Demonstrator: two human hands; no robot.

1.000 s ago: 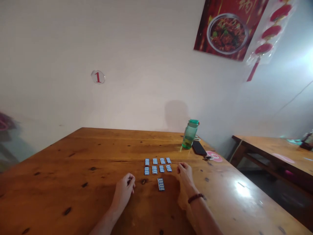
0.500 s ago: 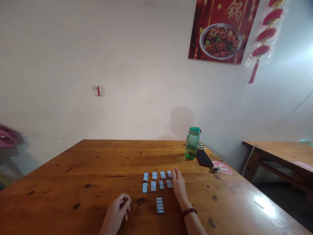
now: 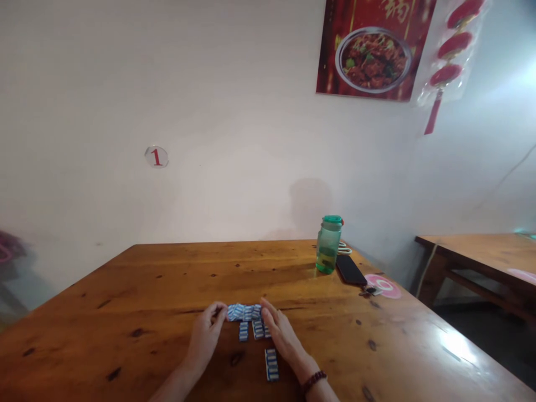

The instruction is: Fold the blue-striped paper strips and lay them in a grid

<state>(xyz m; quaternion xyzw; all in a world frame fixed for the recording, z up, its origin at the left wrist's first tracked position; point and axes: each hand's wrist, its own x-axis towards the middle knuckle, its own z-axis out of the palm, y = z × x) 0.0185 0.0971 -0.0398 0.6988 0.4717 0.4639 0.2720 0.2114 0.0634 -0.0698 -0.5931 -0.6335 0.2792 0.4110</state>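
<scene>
Small blue-and-white striped pieces [image 3: 243,312] are bunched into a tight, jumbled row between my two hands. At its left end, my left hand [image 3: 209,322] has fingers curled and thumb bent in against the outermost pieces. My right hand [image 3: 281,330], fingers stretched out and side by side, lies along the right end. Just below the row sit separate striped pieces [image 3: 243,331], some partly covered by the right hand. A longer striped piece [image 3: 272,365] lies alone closer to me. What exactly these pieces are is too small to tell.
A green water bottle [image 3: 329,244] stands at the back right of the wooden table [image 3: 180,279]. Beside it are a dark phone [image 3: 350,269], keys [image 3: 370,291] and a round pink sticker [image 3: 387,286]. Another table [image 3: 481,251] stands farther right.
Both hands have come together around the far row, and its spaced pieces are now bunched up. My left hand moved forward and right; my right hand shifted left. The view shifted slightly.
</scene>
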